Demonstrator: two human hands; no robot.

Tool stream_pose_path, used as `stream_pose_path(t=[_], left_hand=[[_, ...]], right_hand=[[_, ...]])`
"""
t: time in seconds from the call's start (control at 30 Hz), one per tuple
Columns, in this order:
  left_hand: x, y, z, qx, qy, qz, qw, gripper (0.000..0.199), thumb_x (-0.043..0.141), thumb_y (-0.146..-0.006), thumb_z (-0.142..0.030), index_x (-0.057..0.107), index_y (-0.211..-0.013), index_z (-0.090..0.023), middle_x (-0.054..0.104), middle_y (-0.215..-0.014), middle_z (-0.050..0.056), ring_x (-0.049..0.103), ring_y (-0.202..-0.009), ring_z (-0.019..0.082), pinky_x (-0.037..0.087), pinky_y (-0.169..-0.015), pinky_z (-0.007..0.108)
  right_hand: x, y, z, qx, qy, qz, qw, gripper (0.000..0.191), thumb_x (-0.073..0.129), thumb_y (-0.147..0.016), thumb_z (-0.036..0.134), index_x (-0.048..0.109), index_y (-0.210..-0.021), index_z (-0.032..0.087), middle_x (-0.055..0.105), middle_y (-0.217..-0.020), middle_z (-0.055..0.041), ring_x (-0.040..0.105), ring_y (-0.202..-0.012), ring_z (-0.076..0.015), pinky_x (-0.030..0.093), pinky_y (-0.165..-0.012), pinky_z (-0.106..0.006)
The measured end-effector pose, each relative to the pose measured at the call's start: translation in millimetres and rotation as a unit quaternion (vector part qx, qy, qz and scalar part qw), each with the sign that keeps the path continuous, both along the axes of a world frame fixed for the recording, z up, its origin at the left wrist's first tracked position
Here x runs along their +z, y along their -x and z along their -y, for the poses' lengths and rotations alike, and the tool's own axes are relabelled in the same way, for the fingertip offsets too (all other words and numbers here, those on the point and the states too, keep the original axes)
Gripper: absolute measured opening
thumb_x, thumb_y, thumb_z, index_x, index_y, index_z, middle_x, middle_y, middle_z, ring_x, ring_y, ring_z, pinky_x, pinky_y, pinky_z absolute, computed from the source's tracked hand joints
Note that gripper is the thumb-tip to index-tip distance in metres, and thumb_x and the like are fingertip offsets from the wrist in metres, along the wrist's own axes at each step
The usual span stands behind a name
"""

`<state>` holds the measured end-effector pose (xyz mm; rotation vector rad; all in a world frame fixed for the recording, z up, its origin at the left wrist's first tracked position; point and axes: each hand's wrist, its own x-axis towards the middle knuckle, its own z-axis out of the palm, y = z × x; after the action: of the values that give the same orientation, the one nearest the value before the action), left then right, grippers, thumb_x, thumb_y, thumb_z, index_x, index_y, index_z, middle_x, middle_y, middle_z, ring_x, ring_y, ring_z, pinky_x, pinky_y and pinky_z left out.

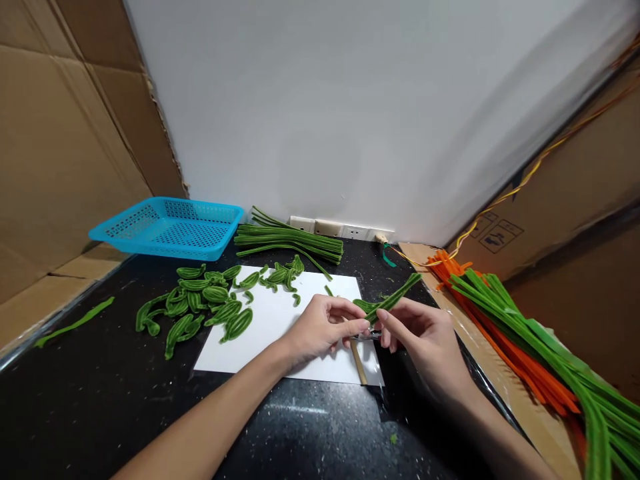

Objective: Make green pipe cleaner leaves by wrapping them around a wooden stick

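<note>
L hand point(325, 327) pinches the near end of a fuzzy green strip point(403, 292) btwn thumb & fingers; R hand point(425, 333) grips the same pc just beside it, thumb on top. Strip's held up over the R part of a white sheet point(250, 360) on the black tabletop point(100, 400).

Container: 1 shallow blue basket point(210, 252), far L, perforated walls & floor, floor holes showing. Bundle of long dk green stems point(290, 241) lies outside it, just to its R, nr the wall.

Held pc: velvety, dk green w/ paler lengthwise lines, free end pointing up & R. Similar leaf shapes point(215, 295) sit in a loose heap L, partly on sheet, partly on tabletop; mostly striped ovals, some w/ curled tails.

Hard to make out: small dk shiny item point(369, 335) under the fingertips, mostly hidden, can't ID. Brown stick point(359, 363) pokes out below, upper end covered by hands. Far R, orange strips point(525, 373) partly covered by brighter green lengths point(540, 340), which frame edge cuts off.
</note>
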<state>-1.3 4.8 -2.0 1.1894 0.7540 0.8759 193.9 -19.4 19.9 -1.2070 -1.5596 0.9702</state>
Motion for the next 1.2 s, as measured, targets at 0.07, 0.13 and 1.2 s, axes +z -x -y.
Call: stream_pose_path(t=[0.07, 0.13, 1.2], left_hand=[[0.9, 0, 0, -0.003, 0.002, -0.001, 1.000, 0.039, 0.084, -0.075, -0.044, 0.072, -0.092, -0.011, 0.073, -0.082, 0.010, 0.056, -0.051, 0.009, 0.037, -0.039, 0.018], [1.6, -1, 0, -0.008, -0.002, -0.003, 1.000, 0.040, 0.083, -0.076, -0.046, 0.070, -0.090, -0.011, 0.073, -0.081, 0.010, 0.056, -0.051, 0.009, 0.038, -0.039, 0.018], [5.3, 0, -2, 0.066, 0.015, 0.009, 0.998, 0.048, 0.083, -0.074, -0.057, 0.073, -0.090, -0.013, 0.058, -0.064, -0.001, 0.041, -0.043, 0.004, 0.026, -0.035, 0.016]], right_hand=[[0.1, 1, 0, -0.003, 0.002, -0.015, 1.000, 0.040, 0.076, -0.087, 0.053, 0.066, -0.071, 0.018, 0.063, -0.057, -0.0017, 0.055, -0.049, -0.0126, 0.045, -0.048, -0.024], [-0.6, 0, -1, -0.007, 0.002, -0.032, 0.999, 0.037, 0.078, -0.086, 0.052, 0.067, -0.074, 0.018, 0.064, -0.058, -0.0013, 0.055, -0.049, -0.0123, 0.046, -0.048, -0.023], [-6.5, -2, 5, 0.012, -0.072, -0.005, 0.997, 0.030, 0.070, -0.095, 0.035, 0.075, -0.122, 0.025, 0.071, -0.126, -0.0101, 0.069, -0.079, -0.0165, 0.060, -0.057, -0.026]])
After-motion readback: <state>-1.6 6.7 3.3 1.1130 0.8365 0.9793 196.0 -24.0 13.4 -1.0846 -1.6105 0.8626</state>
